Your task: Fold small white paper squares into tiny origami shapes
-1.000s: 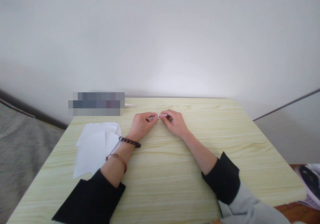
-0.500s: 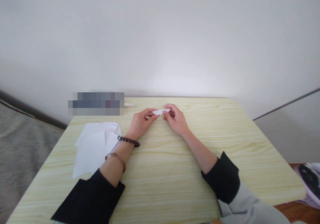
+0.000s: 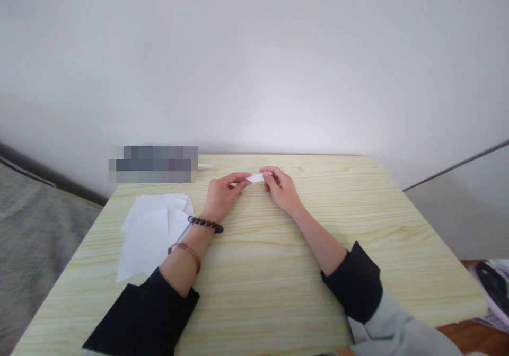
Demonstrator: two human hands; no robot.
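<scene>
Between my hands is a small folded piece of white paper [image 3: 256, 178], held just above the table toward its far side. My left hand [image 3: 226, 192] pinches its left end between thumb and fingers. At the other end, the thumb and fingers of my right hand [image 3: 281, 189] close on the paper and cover part of it. Loose white paper sheets [image 3: 145, 234] lie overlapping on the table beside my left forearm, which hides some of them.
The light wood-grain table [image 3: 270, 282] meets a pale wall [image 3: 254, 70] at its far edge. A blurred-out object [image 3: 153, 165] stands at the back left, with a thin white item [image 3: 204, 166] beside it. A basket [image 3: 493, 297] is at the lower right.
My left fingers have shifted slightly on the paper's left end, and my right thumb has moved a little right. The paper looks slightly turned, still held at both ends.
</scene>
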